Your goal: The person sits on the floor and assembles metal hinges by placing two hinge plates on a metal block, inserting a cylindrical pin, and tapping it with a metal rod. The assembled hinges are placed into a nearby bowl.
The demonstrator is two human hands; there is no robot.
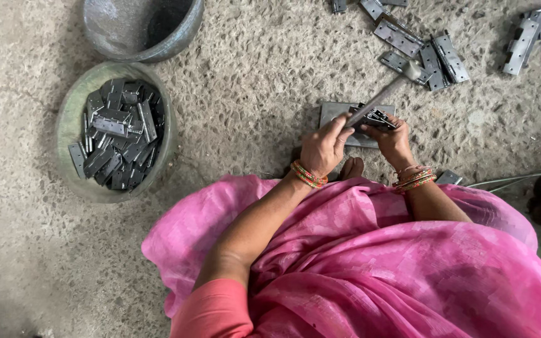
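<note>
Looking down from the head camera: the left hand [324, 147] has its grip closed around the handle of a small hammer [380, 97], whose shaft slants up and away to the right, its head [413, 70] hanging over the loose hinges beyond. Right beside it, the right hand [392, 139] has its grip closed on a dark metal hinge [377, 117], pinching it at the fingertips just above a flat steel plate [333, 112] that lies on the concrete floor [252, 94]. The two hands are nearly touching, with the hinge between them and the hammer shaft crossing over it. Colourful bangles [309, 175] circle both wrists.

Beyond the right grip, farther out, a scatter of finished hinges [430, 53] lies on the floor, with more [536, 28] well off to the right. Well to the left of the left grip sits a round bowl [70, 125] heaped with dark hinges [119, 134]; another bowl [142, 28] stands just past it. Pink cloth [377, 263] fills the near side, below both hands. A thin rod [515, 178] lies near the right wrist.
</note>
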